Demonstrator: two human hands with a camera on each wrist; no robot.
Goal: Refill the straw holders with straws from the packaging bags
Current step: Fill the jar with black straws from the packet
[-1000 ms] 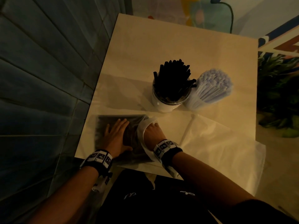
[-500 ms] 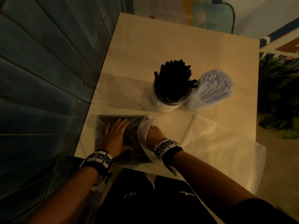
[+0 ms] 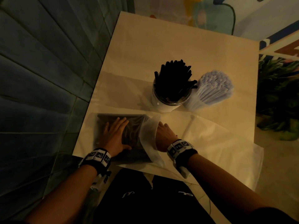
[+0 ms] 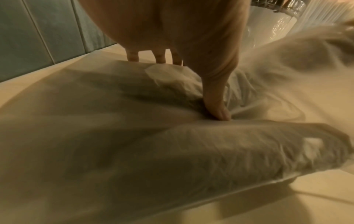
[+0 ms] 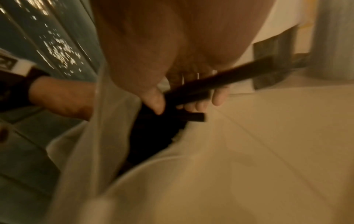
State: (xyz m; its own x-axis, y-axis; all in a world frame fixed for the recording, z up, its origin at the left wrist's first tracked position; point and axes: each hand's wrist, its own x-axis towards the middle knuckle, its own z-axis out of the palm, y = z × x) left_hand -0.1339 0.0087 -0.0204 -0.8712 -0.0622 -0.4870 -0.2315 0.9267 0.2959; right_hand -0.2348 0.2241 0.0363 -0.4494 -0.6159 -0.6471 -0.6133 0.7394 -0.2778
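A translucent packaging bag (image 3: 113,159) of black straws lies at the table's near left corner. My left hand (image 3: 114,135) presses flat on it with straight fingers, and its thumb (image 4: 216,106) digs into the plastic. My right hand (image 3: 163,135) is at the bag's open mouth, partly behind the raised plastic flap. In the right wrist view its fingers (image 5: 216,97) curl round a few black straws (image 5: 220,78) drawn from the bag. A white cup holder (image 3: 163,107) packed with upright black straws (image 3: 174,78) stands beyond my hands. Beside it is a bundle of pale wrapped straws (image 3: 213,88).
A flat, pale bag (image 3: 218,146) lies across the near right of the table (image 3: 161,42) and hangs over its edge. A dark tiled wall (image 3: 48,78) runs close along the left. Green plants (image 3: 278,97) stand to the right of the table.
My right hand has drawn slightly to the right at the bag's mouth. The left hand stays pressed on the bag.
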